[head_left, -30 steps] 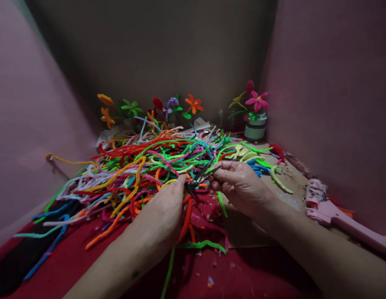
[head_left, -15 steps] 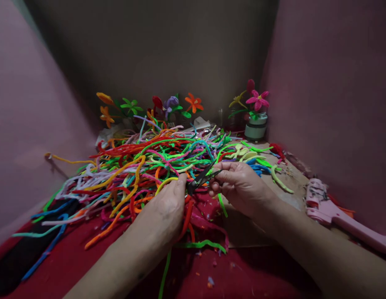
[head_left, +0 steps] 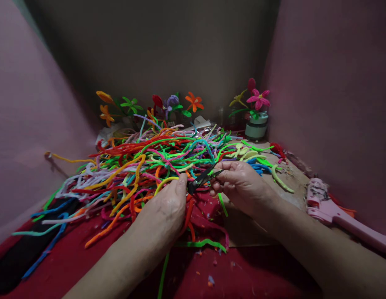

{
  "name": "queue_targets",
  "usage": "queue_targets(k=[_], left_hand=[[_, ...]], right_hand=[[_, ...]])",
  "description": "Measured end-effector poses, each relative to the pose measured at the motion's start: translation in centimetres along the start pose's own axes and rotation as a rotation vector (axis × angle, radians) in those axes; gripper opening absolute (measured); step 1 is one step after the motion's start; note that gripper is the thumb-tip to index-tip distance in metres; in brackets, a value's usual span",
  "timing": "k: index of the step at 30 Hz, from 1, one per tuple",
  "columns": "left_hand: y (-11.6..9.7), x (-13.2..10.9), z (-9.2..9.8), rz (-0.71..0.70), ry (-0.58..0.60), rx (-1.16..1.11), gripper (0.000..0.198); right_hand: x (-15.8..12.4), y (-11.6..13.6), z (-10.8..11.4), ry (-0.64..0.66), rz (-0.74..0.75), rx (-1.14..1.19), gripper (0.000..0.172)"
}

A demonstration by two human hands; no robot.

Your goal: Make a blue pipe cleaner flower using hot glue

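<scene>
My left hand (head_left: 166, 203) is closed around a pair of dark scissors (head_left: 197, 182), whose handles are mostly hidden in the grip. The parted blades point up and right, toward the fingers of my right hand (head_left: 239, 178). Those fingers pinch a bright green pipe cleaner (head_left: 223, 204); a bit of it shows between the blades, and a length hangs below the hand. Just beyond both hands spreads a tangled heap of pipe cleaners (head_left: 168, 153) in many colours. Another green pipe cleaner (head_left: 205, 243) lies in front, on the red cloth (head_left: 243, 270).
Pipe-cleaner flowers (head_left: 194, 101) line the back, and a pink one (head_left: 258, 99) stands in a pale green jar (head_left: 257, 126). At right lies a pink glue gun-like tool (head_left: 333, 211) beside the cardboard (head_left: 286, 201). Pink walls (head_left: 333, 95) flank both sides.
The scissor blades have shifted very slightly around the green pipe cleaner. Both hands stay almost in the same place, and the view has barely moved.
</scene>
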State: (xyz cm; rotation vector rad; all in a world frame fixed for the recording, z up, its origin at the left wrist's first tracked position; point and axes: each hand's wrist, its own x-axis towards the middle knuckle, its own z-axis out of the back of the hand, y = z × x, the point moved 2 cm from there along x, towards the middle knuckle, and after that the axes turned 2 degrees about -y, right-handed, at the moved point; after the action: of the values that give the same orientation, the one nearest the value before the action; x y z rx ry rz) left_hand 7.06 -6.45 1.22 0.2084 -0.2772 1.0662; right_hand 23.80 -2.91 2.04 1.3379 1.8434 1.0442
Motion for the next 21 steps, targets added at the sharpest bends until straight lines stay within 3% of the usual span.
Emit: queue_targets(k=[7, 16, 21], left_hand=[[-0.4, 0.1, 0.5, 0.019, -0.006, 0.006, 0.046], [-0.5, 0.1, 0.8, 0.007, 0.052, 0.090, 0.051], [-0.5, 0.4, 1.5, 0.147, 0.133, -0.034, 0.050]], right_hand=[[0.0, 0.1, -0.1, -0.048, 0.040, -0.017, 0.008], [0.0, 0.2, 0.1, -0.018, 0.060, 0.017, 0.009], [0.2, 0.3, 0.2, -0.022, 0.085, -0.002, 0.013]])
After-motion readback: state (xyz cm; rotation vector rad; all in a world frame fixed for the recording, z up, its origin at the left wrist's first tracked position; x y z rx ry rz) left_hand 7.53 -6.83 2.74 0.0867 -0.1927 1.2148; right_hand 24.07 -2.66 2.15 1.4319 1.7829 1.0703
